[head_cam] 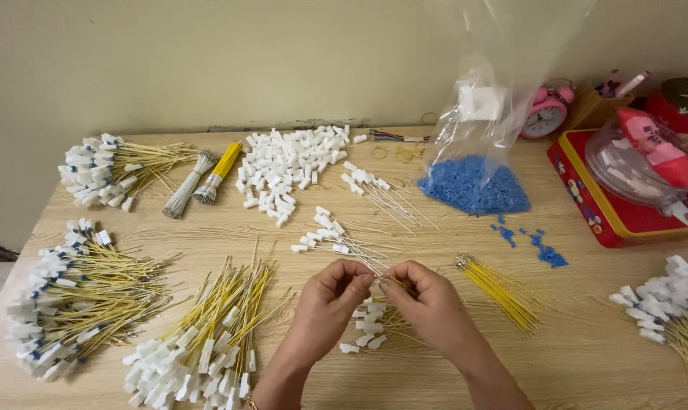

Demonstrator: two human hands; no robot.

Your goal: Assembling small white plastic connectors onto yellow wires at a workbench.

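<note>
Wood-grain tabletop (pixel 587 357), yellow wire bundles (pixel 86 304) with white plastic caps piled along the left edge. Near the front edge, left hand (pixel 329 300) and right hand (pixel 427 300) meet, fingertips pinching a thin wire (pixel 376 279). Bare room right of them before loose yellow wires (pixel 503 292); crinkly bag of blue beads (pixel 473 182) sits further back.

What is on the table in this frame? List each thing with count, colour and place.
loose connector housings: one pile, white, back centre
wired bundles: several, yellow with white ends, left side
bare wires: one bunch, yellow, right of hands
plastic bag: one, clear, holds blue pieces, back right
alarm clock: one, pink, back right
tin: one, red, right edge
table: one, light wood
left hand: pinching a thin wire
right hand: pinching the same wire
</note>
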